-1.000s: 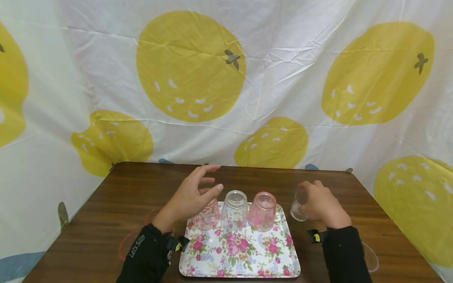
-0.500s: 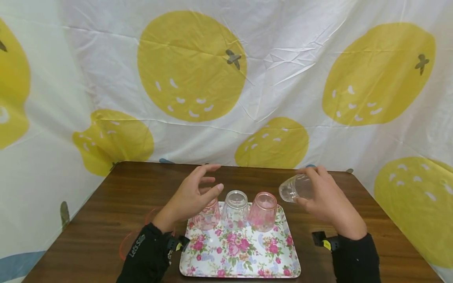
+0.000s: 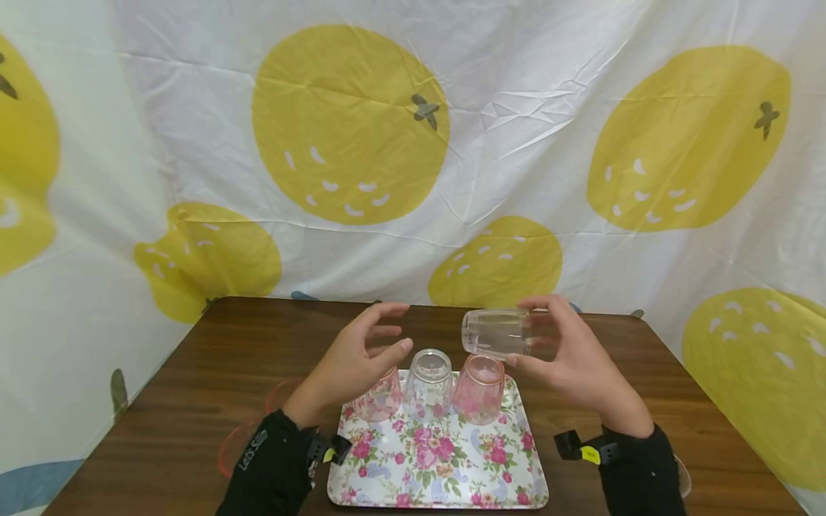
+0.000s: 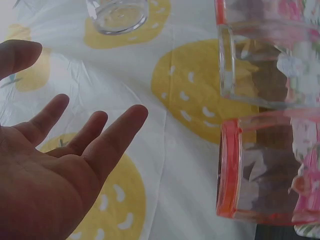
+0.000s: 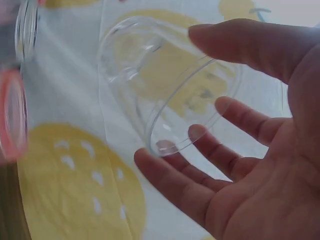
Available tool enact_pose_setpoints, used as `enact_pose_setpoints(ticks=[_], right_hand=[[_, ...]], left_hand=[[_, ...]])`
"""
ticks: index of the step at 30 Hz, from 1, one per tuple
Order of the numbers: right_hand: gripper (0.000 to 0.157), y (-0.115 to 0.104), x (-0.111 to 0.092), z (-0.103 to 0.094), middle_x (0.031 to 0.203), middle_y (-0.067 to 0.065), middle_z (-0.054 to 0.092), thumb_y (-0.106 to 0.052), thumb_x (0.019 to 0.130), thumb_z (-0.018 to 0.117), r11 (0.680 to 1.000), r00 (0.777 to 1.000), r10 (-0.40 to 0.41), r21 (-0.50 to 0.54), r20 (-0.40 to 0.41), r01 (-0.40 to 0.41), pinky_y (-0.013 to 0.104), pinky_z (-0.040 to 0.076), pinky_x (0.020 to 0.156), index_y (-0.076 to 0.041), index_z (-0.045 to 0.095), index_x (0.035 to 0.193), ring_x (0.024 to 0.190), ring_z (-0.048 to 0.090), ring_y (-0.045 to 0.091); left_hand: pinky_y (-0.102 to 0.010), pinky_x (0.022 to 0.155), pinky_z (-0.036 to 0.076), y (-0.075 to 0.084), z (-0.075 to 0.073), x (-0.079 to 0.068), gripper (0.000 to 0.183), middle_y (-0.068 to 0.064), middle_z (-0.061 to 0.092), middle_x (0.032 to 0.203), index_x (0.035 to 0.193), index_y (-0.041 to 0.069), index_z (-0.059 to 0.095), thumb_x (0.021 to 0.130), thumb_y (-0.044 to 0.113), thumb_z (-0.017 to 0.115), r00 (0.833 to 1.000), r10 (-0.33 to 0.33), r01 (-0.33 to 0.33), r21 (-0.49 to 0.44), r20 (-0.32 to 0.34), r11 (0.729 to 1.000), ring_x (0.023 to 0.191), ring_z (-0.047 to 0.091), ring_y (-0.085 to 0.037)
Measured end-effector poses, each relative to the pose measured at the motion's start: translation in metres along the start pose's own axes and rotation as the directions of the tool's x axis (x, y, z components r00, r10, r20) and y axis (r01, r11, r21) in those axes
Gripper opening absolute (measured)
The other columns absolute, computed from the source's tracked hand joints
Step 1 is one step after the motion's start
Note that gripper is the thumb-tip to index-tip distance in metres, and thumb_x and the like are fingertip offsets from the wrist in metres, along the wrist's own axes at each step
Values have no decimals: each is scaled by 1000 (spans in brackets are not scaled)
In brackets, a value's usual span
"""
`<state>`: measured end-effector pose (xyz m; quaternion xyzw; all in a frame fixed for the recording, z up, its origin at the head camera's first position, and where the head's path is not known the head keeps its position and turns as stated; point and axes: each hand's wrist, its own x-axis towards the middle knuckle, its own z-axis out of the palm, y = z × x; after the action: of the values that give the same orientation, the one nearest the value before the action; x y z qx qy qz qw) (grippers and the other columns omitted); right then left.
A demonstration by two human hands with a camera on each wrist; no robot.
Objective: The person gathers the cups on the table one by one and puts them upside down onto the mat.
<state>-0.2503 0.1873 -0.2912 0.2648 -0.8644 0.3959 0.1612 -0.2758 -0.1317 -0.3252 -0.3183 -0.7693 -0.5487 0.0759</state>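
A steady pinch is seeming wise, with clearance from the right pink tumbler [image 3: 479,398]. The right hand [image 3: 577,362] is clamping the clear tumbler [image 3: 493,333] near its rim, above that pink one; it is lying sideways, looking transparent, tapering. The left hand [image 3: 355,362] is hovering, fingers apart.

A white cloth [image 3: 510,172] printed with large yellow fruits [image 3: 351,125] fills the upper head view, creased toward the upper right. Below spreads a dark brown, wood-grained table [image 3: 703,408], with thin red loops [image 3: 222,456] at lower left.
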Motion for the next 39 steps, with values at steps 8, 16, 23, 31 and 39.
enact_pose_setpoints(ticks=[8, 16, 23, 31, 39], right_hand=[[63, -9, 6, 22, 134, 20, 44, 1, 83, 77, 956, 994, -48, 293, 97, 18, 46, 60, 86, -3, 40, 134, 110, 61, 33], [61, -16, 9, 43, 132, 23, 45, 8, 84, 72, 897, 987, -111, 439, 117, 48, 33, 60, 85, 0, 38, 134, 112, 61, 33], [60, -19, 11, 57, 133, 18, 46, 11, 85, 69, 847, 982, -152, 527, 112, 71, 34, 61, 86, 0, 37, 135, 112, 61, 36], [59, -21, 11, 62, 130, 20, 47, 11, 86, 68, 832, 978, -180, 547, 110, 91, 32, 61, 84, 2, 36, 135, 108, 61, 38], [60, -22, 11, 63, 128, 24, 50, 9, 85, 70, 846, 981, -154, 529, 120, 68, 33, 62, 81, -1, 38, 135, 103, 64, 38]], left_hand=[[-56, 93, 55, 2, -3, 0, 52, -16, 44, 146, 144, 12, 45, 95, 12, 65, 999, 4, 1, -131, 37, 991, 124, 53, -32], [-55, 91, 56, 4, -4, -2, 56, -16, 45, 147, 145, 13, 45, 93, 8, 67, 996, 47, -31, -194, 79, 980, 121, 55, -31], [-45, 84, 59, 7, -5, -2, 53, -20, 47, 143, 141, 9, 49, 91, 7, 68, 994, 60, -40, -197, 95, 980, 113, 59, -31], [-27, 77, 60, 8, -5, -1, 50, -24, 50, 136, 138, 5, 51, 91, 4, 69, 992, 49, -17, -260, 118, 965, 107, 64, -32], [-29, 78, 61, 9, -7, -2, 48, -25, 51, 136, 137, 4, 53, 91, 4, 69, 993, 39, -8, -268, 110, 964, 107, 65, -31]])
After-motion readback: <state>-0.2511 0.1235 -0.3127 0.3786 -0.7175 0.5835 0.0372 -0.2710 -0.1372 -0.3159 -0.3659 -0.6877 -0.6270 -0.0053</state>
